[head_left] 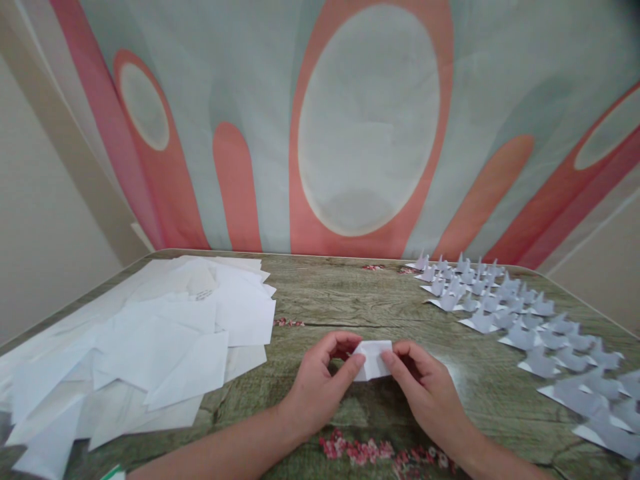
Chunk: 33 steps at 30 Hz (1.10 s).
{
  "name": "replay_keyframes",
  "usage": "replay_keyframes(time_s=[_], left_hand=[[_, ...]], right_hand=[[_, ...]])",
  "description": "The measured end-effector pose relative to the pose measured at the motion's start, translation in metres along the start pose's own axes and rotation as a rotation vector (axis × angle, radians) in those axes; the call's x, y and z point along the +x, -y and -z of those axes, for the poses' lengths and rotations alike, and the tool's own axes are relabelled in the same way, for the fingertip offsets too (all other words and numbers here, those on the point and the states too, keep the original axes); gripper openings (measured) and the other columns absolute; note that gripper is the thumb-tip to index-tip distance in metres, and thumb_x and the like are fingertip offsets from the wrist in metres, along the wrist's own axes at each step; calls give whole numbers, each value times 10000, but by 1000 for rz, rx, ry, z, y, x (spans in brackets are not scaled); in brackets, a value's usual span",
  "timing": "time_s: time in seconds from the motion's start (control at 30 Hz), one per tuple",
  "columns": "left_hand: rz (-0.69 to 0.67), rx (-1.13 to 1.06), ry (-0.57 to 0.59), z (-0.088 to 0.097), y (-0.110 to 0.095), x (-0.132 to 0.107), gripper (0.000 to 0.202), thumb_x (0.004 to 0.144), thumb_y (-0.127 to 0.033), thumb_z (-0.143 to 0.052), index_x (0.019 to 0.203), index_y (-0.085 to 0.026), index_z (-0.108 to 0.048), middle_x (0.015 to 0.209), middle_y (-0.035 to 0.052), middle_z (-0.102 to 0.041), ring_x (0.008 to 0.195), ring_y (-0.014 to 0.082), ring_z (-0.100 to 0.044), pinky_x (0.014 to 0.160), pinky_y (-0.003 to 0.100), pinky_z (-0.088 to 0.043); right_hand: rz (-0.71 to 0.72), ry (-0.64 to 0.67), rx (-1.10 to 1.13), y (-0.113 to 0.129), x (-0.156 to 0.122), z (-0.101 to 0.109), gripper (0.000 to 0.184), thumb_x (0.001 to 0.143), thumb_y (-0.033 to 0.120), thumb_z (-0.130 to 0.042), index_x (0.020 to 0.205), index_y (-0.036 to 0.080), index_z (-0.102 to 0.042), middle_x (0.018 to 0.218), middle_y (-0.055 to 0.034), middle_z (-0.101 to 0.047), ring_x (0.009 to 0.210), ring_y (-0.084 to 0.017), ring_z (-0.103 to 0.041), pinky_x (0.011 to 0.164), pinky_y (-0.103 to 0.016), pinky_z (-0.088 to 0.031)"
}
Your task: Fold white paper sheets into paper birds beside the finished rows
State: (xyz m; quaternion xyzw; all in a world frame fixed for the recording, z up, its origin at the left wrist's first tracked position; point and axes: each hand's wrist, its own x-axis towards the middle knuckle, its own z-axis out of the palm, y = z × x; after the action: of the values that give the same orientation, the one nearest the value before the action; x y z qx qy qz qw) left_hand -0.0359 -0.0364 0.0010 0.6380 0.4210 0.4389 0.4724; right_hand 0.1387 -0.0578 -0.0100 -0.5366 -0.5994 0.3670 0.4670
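A small folded white paper piece [373, 357] rests low over the table between my two hands. My left hand [320, 387] pinches its left side, thumb and curled fingers closed on the paper. My right hand [425, 390] grips its right side with the thumb on top and the fingers curled behind. Both forearms reach in from the bottom edge.
A loose heap of white paper sheets [150, 347] covers the left part of the wood-patterned table [350, 300]. Several finished folded paper figures [525, 320] stand in rows at the right. A patterned cloth [350, 133] hangs behind the table.
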Motion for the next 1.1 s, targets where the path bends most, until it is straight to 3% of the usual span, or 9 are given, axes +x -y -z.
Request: replay_keyframes(time_s=[0.2,0.47,1.1], left_hand=[[-112,144,-65,4,-7,4,112,797,-219,-597,889,-180,-648,883,24,-628,841,146,-571,756,250,-448],[-212,174,-107,5,-9,3,163,767,-184,-631,922,-206,-678,913,28,-625,887,152,-571,815,258,-438],[-52,-73,55,8,-1,8,145,763,-277,-645,815,-155,-702,819,53,-635,780,156,-581,737,261,-448]], right_hand=[[63,-64,13,-3,1,2,179,844,347,-534,754,192,-541,689,26,-489,618,-114,-463,564,-207,-369],[234,-110,-55,-4,1,2,108,854,265,-526,770,199,-542,762,3,-531,712,-137,-503,662,-238,-389],[243,16,-91,0,2,3,145,869,287,-497,807,195,-590,754,-18,-577,707,-148,-536,648,-246,-421]])
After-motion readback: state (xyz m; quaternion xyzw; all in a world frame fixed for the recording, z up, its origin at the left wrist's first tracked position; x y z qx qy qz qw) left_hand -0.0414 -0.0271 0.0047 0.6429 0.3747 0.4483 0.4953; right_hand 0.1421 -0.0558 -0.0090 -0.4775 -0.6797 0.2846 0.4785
